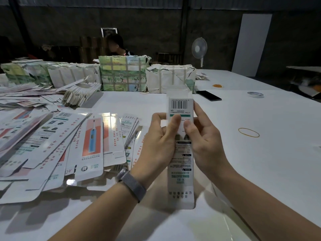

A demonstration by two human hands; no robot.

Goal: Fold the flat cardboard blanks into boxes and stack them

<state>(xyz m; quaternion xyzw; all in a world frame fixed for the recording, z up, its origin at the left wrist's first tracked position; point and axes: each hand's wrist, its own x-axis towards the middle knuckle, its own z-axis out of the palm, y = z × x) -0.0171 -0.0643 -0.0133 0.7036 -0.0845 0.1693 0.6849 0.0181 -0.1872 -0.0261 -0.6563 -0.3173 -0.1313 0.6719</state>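
White table (260, 171) bears flat blanks (52, 145), wrapped bundles (123, 73), phone (208, 95).

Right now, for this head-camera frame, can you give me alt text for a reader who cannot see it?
Both hands, left hand and right hand, grip a long white printed carton with a barcode, held above a white table. Flat printed blanks lie spread to the left, wrapped bundles stand behind them, and a yellow rubber band lies to the right.

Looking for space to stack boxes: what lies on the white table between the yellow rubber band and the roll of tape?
Head view: bare white table between the yellow rubber band and the roll of tape.
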